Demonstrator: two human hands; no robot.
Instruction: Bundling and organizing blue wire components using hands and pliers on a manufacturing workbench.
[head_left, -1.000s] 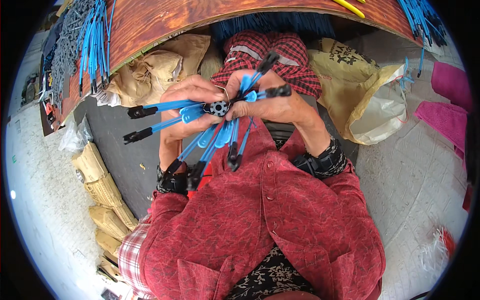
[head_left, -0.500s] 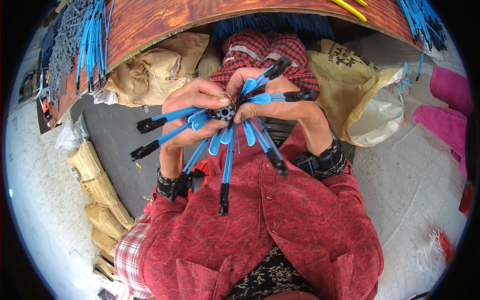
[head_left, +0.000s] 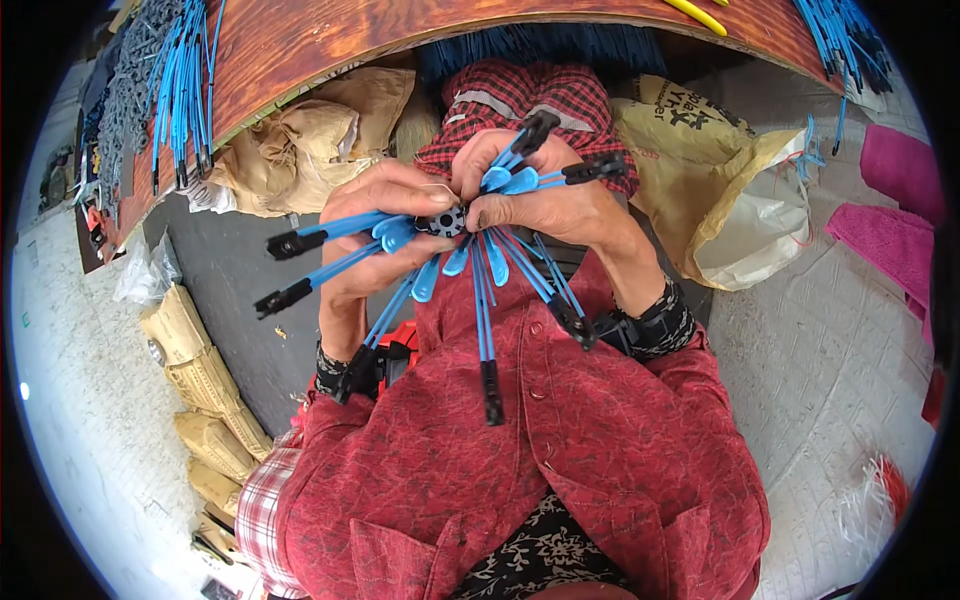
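Observation:
Above my lap I hold an umbrella frame with a round black notched hub [head_left: 446, 221]. Blue ribs [head_left: 485, 325] fan out from the hub on several sides, with flat blue inner ends and black joints [head_left: 490, 392] at their outer ends. My left hand [head_left: 372, 205] pinches the hub's left side between thumb and fingers. On the other side, the closed thumb and fingers of my right hand [head_left: 545, 205] grip rib ends right beside the hub. A thin pale wire [head_left: 437, 187] curves over the hub near my left thumb. My fingers partly hide the inner rib ends.
A wooden table [head_left: 400, 25] spans the far side, bearing bundled blue ribs [head_left: 182, 90] and a yellow-handled tool [head_left: 697, 15]. Brown wrapping [head_left: 290, 140] lies beneath its left side. An open woven sack [head_left: 700, 190] stands at right, near pink cloths [head_left: 890, 240]. Cardboard packs [head_left: 205, 370] line the left.
The lower ribs have swung to the right as the frame turned slightly between my hands. Both hands stay close together at the hub, a little farther left.

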